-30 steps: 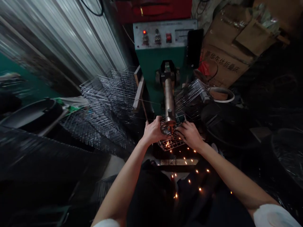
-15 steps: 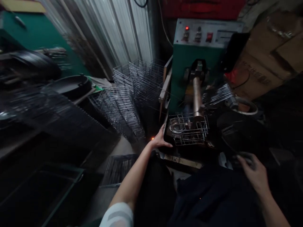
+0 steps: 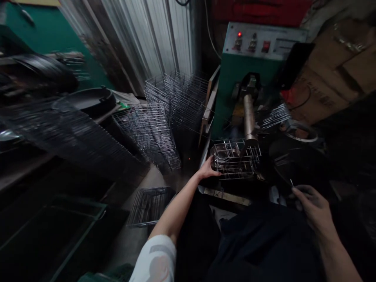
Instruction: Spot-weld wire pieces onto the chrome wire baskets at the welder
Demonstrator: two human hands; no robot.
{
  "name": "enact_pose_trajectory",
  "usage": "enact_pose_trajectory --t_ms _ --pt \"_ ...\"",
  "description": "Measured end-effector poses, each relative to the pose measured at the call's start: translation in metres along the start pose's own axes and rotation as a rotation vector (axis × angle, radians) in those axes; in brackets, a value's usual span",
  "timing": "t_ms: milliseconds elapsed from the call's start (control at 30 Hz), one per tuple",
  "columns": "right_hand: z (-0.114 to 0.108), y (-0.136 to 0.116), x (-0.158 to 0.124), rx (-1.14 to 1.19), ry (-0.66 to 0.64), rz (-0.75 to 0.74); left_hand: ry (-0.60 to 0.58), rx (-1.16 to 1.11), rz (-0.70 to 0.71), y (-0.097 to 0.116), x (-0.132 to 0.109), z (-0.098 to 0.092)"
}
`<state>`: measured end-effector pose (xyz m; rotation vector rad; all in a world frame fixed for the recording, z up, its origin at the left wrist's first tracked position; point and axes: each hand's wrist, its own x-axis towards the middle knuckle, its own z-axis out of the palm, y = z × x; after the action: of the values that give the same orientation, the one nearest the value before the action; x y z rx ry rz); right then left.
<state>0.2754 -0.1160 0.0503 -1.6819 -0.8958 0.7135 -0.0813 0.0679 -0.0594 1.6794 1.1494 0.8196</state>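
Note:
A small wire basket (image 3: 236, 172) sits under the thick metal arm (image 3: 249, 117) of a green machine (image 3: 225, 82). My left hand (image 3: 208, 169) grips the basket's left end, its thumb along the near side and its other fingertips partly hidden by the wires. Lower right, my right hand (image 3: 315, 205) is closed in a pinch, with a short thin metal wire (image 3: 291, 182) sticking up from the fingertips. Just right of the basket lies a dark round surface (image 3: 293, 160) with a few thin pieces on it.
Stacked wire baskets (image 3: 152, 133) stand left of the machine, and a wire rack (image 3: 149, 205) lies on the floor. Cardboard boxes (image 3: 326, 86) fill the right back. The machine's control panel (image 3: 264, 41) shows a red light. A wooden strip (image 3: 227, 196) lies below the basket.
My left hand has moved from beside the basket onto its left end. My right hand has turned slightly, and a thin wire now shows at its fingertips. The orange spark glow has faded.

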Motion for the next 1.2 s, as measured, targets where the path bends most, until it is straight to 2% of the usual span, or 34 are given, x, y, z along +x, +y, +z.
enact_pose_trajectory --t_ms 67,133,233,300,367,433,500,567,700,800,933,1200 --pt "-0.005 -0.009 -0.006 0.043 -0.058 0.029 -0.029 0.013 0.0 0.004 -0.019 -0.008" --pt "-0.011 -0.023 -0.015 0.072 -0.178 0.04 -0.085 0.086 0.037 0.014 -0.041 -0.015" --pt "-0.006 -0.051 -0.027 0.019 -0.5 -0.056 -0.188 0.323 0.109 0.039 -0.065 -0.012" --pt "0.013 -0.063 -0.03 -0.118 -0.716 -0.233 -0.205 0.473 0.107 0.06 -0.07 0.001" --pt "0.041 -0.065 -0.028 -0.248 -0.838 -0.446 -0.186 0.6 0.103 0.081 -0.067 0.017" --pt "0.07 -0.055 -0.024 -0.378 -0.912 -0.608 -0.161 0.698 0.125 0.098 -0.062 0.031" --pt "0.093 -0.041 -0.018 -0.565 -0.896 -0.737 -0.13 0.759 0.156 0.112 -0.058 0.04" --pt "0.106 -0.027 -0.013 -0.732 -0.822 -0.85 -0.091 0.788 0.186 0.123 -0.055 0.043" --pt "0.111 -0.014 -0.006 -0.856 -0.659 -1.055 0.016 0.823 0.203 0.141 -0.052 0.039" --pt "0.108 -0.014 -0.004 -0.853 -0.564 -1.144 0.087 0.837 0.195 0.152 -0.051 0.038" --pt "0.104 -0.015 -0.001 -0.777 -0.519 -1.151 0.119 0.84 0.179 0.158 -0.05 0.038" --pt "0.108 -0.017 0.008 -0.738 -0.493 -1.091 0.114 0.822 0.173 0.155 -0.036 0.035"
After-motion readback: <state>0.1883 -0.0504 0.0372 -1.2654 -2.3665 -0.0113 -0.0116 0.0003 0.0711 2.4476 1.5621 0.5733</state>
